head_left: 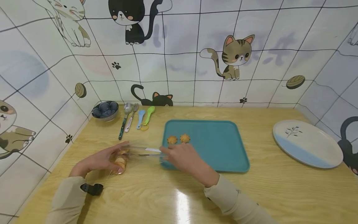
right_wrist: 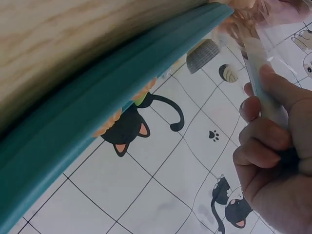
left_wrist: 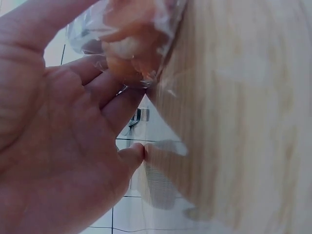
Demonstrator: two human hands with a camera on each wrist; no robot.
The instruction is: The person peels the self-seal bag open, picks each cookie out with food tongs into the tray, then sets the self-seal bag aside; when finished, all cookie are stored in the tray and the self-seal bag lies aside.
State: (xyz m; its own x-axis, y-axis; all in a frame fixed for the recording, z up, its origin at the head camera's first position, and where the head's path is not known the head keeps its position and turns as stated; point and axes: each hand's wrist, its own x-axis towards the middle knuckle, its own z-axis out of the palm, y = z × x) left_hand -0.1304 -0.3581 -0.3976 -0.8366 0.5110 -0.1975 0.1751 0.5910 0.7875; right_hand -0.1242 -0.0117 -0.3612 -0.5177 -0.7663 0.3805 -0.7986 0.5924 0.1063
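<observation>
My left hand (head_left: 102,160) grips a clear plastic bag of cookies (head_left: 121,161) on the left part of the table, thumb on its near side. The left wrist view shows my palm and fingers around the shiny bag (left_wrist: 131,48). My right hand (head_left: 183,157) holds slim tongs (head_left: 153,150), their two arms reaching left towards the bag's mouth. In the right wrist view, the thumb presses along the pale tong arm (right_wrist: 258,73) and the other fingers curl under it. Two flower-shaped cookies, a left one (head_left: 172,140) and a right one (head_left: 185,138), lie on the teal tray (head_left: 215,146).
At the back left stand a dark patterned bowl (head_left: 105,111), a spoon (head_left: 123,124), a fork (head_left: 131,118), a blue spoon (head_left: 140,119) and a green spoon (head_left: 149,115). An oval plate (head_left: 307,143) lies at the right. Cat-print sheeting (head_left: 181,68) surrounds the table.
</observation>
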